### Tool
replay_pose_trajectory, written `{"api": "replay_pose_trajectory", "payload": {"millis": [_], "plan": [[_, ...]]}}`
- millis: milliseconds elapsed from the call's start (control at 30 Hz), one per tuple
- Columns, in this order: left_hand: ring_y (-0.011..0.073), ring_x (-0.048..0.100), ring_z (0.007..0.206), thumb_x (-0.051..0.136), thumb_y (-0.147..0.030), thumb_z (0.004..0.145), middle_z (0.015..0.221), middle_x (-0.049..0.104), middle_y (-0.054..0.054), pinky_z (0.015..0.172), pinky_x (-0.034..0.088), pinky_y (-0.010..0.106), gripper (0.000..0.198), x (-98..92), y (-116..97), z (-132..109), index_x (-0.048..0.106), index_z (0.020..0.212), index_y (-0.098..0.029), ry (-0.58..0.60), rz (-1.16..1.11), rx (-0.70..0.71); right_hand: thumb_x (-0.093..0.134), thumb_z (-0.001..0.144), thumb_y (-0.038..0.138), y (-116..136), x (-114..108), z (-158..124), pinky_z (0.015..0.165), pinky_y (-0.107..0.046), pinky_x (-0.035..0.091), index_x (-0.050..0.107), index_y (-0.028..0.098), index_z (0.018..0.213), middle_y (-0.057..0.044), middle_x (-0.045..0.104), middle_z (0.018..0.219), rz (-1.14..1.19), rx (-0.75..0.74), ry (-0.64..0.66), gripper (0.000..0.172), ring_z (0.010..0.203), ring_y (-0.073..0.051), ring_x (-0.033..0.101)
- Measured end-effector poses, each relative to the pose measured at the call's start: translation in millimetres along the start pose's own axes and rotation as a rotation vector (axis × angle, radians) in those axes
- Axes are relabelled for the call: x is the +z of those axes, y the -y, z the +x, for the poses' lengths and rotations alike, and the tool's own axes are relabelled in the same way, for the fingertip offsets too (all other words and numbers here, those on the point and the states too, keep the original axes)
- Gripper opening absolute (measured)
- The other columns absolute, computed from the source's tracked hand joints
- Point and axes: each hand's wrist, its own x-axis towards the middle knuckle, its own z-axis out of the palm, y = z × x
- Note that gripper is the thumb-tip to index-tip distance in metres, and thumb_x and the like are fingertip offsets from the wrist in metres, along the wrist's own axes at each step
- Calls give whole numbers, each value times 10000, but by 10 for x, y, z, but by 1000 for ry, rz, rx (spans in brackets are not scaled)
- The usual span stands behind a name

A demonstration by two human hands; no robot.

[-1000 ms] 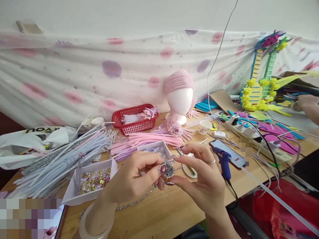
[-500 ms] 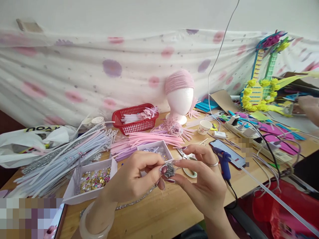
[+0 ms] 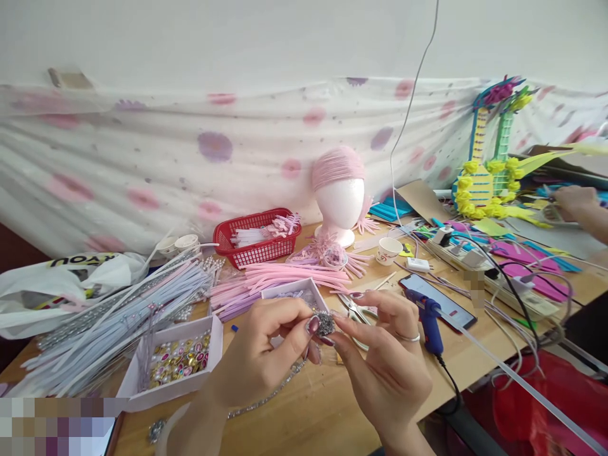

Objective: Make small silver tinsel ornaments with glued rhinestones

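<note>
Between the fingertips of both hands is a small coil of silver glittery trim (image 3: 325,323). My left hand (image 3: 270,348) pinches it from the left with thumb and forefinger. On its other side the thumb and forefinger of my right hand (image 3: 384,348) press on it; the remaining fingers are bent. A loose tail of the sparkling silver strand (image 3: 268,400) hangs below my left hand and runs along the tabletop. Another silver coil (image 3: 156,430) lies by my left wrist. Scissors (image 3: 354,310) are partly hidden behind my right hand.
Left are a box of gems and beads (image 3: 180,361) and bundled pipe cleaners (image 3: 128,316). Behind stand a red basket (image 3: 256,250), a foam head (image 3: 339,199) and a paper cup (image 3: 388,251). A blue glue gun (image 3: 431,323) rests by a phone (image 3: 456,304). Another person's hand (image 3: 577,202) is far right.
The view has tilted up slightly, so the scene sits lower. Both hands keep their pinch on the silver coil, which has turned a little. The silver coil by my left wrist shows more.
</note>
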Motion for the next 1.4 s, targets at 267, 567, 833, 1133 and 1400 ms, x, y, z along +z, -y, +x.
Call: {"api": "replay_pose_trajectory", "payload": {"millis": [267, 567, 833, 1133, 1400], "plan": [[123, 600, 597, 459, -323, 1007, 658, 656, 24, 568, 455, 214, 326, 115, -18, 5, 609, 762, -168, -68, -13, 32, 681, 840, 26, 62, 56, -22, 897, -461, 433, 732, 285, 920, -46, 602, 1126, -76, 38, -123, 276, 1082, -263, 476], [103, 562, 532, 458, -353, 1012, 612, 627, 10, 519, 417, 209, 347, 179, -6, 1, 580, 747, -165, -104, -53, 22, 681, 833, 26, 85, 80, -27, 904, -473, 389, 726, 333, 876, -29, 587, 1113, -124, 57, -154, 313, 1085, -271, 451], [119, 568, 610, 451, -401, 1018, 681, 645, 27, 582, 432, 226, 361, 164, -29, -4, 607, 800, -159, -22, -134, -29, 685, 842, 45, 66, 86, -82, 870, -468, 406, 744, 342, 887, -34, 595, 1062, -118, 78, -193, 306, 1034, -262, 495], [174, 596, 709, 419, -438, 1021, 696, 571, 34, 672, 477, 285, 405, 146, 40, -23, 684, 895, -158, -6, -305, -48, 666, 878, 64, 53, 64, -93, 874, -494, 448, 737, 324, 948, -46, 611, 1099, -72, 130, -148, 279, 1086, -269, 496], [125, 591, 650, 502, -398, 1000, 730, 623, 27, 618, 492, 230, 330, 195, 11, 5, 634, 811, -162, -57, -286, -27, 667, 874, 66, 70, 81, -63, 883, -494, 441, 736, 331, 945, -39, 603, 1087, -87, 117, -148, 283, 1062, -267, 511]]}}
